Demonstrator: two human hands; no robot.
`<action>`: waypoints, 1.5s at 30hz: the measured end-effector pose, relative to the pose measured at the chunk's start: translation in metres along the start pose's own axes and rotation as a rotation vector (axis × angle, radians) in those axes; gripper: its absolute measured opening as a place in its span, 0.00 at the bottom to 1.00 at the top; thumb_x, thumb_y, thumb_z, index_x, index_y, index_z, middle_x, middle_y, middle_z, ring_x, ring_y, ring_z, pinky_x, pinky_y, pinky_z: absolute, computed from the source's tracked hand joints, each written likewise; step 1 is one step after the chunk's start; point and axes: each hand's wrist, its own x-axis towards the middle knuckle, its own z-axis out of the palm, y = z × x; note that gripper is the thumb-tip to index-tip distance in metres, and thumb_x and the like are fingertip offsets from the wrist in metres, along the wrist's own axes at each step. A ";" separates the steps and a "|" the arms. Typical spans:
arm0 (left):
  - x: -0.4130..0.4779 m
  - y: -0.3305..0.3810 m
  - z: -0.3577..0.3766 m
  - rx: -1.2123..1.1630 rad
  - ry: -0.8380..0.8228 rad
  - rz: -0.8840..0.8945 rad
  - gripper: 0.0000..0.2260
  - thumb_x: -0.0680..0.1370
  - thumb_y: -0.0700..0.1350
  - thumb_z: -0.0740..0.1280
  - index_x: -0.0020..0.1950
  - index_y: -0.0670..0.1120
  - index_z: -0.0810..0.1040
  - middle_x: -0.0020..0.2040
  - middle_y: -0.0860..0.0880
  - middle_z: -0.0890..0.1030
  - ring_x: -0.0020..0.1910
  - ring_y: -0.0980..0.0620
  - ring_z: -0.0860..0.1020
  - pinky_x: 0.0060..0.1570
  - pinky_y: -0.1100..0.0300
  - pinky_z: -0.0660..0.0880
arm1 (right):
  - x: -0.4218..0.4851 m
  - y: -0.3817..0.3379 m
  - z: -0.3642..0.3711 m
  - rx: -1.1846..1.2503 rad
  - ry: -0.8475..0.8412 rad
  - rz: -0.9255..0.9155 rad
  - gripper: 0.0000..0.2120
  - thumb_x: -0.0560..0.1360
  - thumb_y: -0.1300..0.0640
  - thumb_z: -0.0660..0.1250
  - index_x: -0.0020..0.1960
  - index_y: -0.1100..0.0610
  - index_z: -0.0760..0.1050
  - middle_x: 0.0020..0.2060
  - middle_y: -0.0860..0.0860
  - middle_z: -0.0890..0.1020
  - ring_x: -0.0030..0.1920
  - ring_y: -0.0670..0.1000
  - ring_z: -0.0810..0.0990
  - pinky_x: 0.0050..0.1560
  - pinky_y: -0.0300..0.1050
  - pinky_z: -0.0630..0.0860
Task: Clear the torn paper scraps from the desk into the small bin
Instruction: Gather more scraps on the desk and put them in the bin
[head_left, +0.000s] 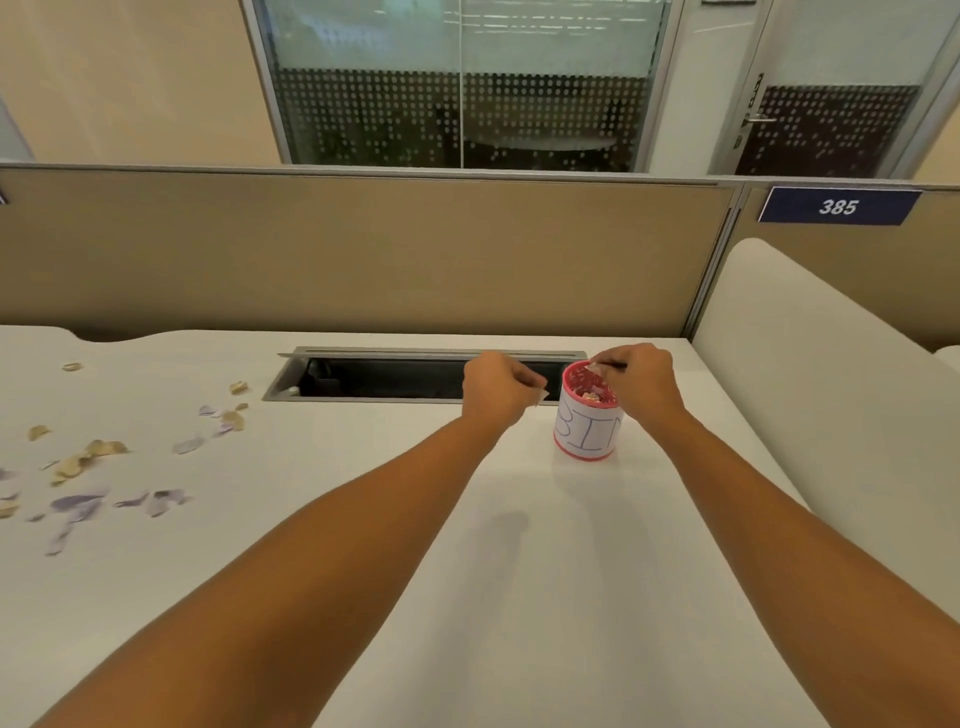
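A small red bin (587, 434) with a white paper label reading BIN stands on the white desk (467, 545) at the right, with scraps inside it. My right hand (641, 379) hovers over the bin's rim and pinches a small paper scrap (594, 368) above the opening. Just left of the bin, my left hand (498, 387) is curled and pinches another scrap (542, 396) at its fingertips. Several torn purple and tan paper scraps (93, 478) lie scattered on the desk's left side.
An open cable tray slot (374, 379) runs along the desk's back, behind the hands. A beige partition (363, 254) closes the far edge. A white padded divider (831, 415) borders the desk on the right, under a blue 385 sign (837, 207).
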 end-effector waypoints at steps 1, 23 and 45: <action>0.005 0.005 0.005 -0.019 0.002 -0.002 0.09 0.71 0.37 0.72 0.51 0.38 0.83 0.49 0.40 0.84 0.49 0.45 0.82 0.52 0.58 0.78 | 0.003 0.003 0.001 0.009 0.000 -0.006 0.13 0.76 0.60 0.65 0.59 0.62 0.78 0.58 0.59 0.80 0.60 0.57 0.77 0.62 0.48 0.72; 0.024 0.040 0.055 -0.077 -0.123 -0.070 0.14 0.80 0.42 0.59 0.63 0.39 0.75 0.63 0.40 0.77 0.62 0.41 0.75 0.61 0.54 0.73 | 0.004 0.029 0.010 0.133 0.110 -0.074 0.14 0.79 0.58 0.58 0.60 0.62 0.77 0.57 0.59 0.80 0.59 0.58 0.78 0.60 0.46 0.73; -0.131 -0.103 -0.034 0.144 -0.082 -0.061 0.14 0.80 0.43 0.60 0.63 0.46 0.76 0.65 0.48 0.77 0.66 0.51 0.73 0.69 0.59 0.64 | -0.153 -0.002 0.084 0.270 -0.080 -0.114 0.10 0.76 0.61 0.64 0.55 0.59 0.79 0.54 0.54 0.82 0.49 0.45 0.77 0.53 0.36 0.72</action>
